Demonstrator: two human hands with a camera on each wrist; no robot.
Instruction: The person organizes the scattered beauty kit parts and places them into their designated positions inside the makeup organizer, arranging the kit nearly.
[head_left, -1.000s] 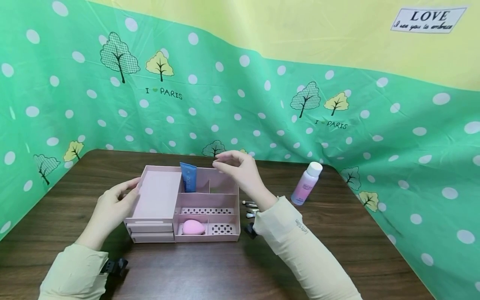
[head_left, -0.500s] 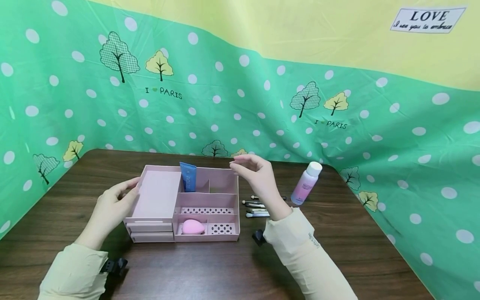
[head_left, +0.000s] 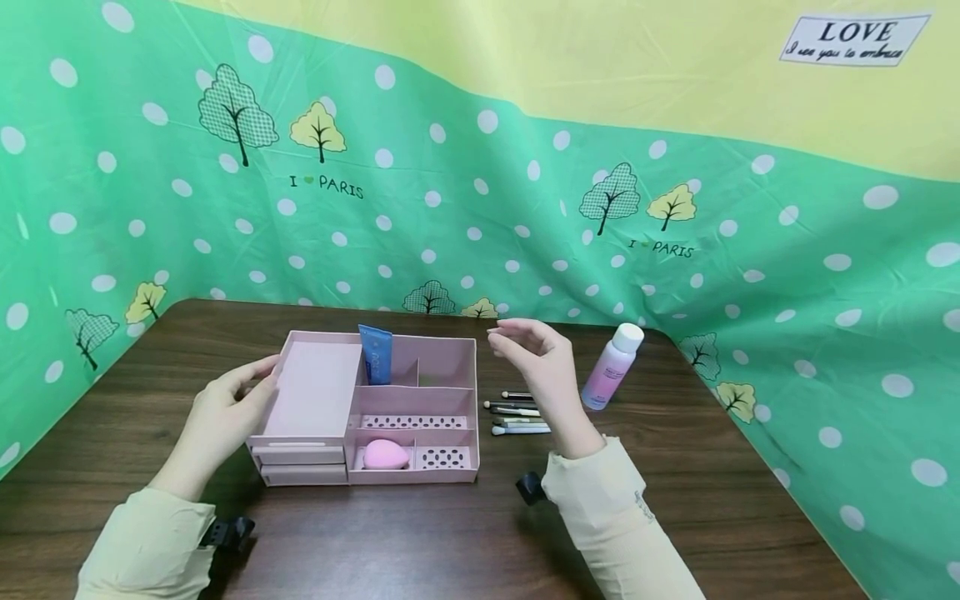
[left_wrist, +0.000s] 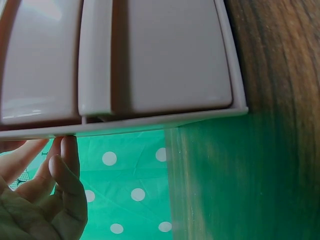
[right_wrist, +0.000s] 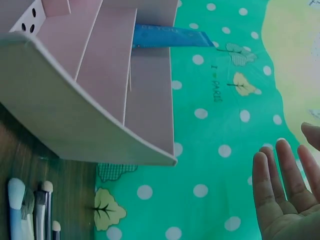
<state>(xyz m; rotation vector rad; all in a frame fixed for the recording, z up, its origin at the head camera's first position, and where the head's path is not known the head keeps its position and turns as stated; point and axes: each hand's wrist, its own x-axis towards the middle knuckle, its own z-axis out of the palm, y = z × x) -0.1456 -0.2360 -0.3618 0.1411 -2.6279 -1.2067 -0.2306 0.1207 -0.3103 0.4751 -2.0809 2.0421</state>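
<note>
Right hand [head_left: 546, 371]: shifted rightward off the box [head_left: 315, 383], now near the brushes [head_left: 513, 410]; fingers loosely bent, holding nothing. Blue tube [head_left: 377, 357]: standing in the box's back row, apparently settled. Left hand [head_left: 232, 408]: relaxed fingers touching box's left side. Hidden: tube's base; brush ends, behind right hand.

Surface [head_left: 375, 542]: dark brown wood grain, rounded far corners.
Cloth [head_left: 510, 192]: green with white dots, hanging behind the surface.
Yellow band [head_left: 600, 75]: across the cloth's top.
Printed trees [head_left: 237, 108]: checked green beside yellow.
White panel [head_left: 855, 40]: upper right, reading "LOVE".
</note>
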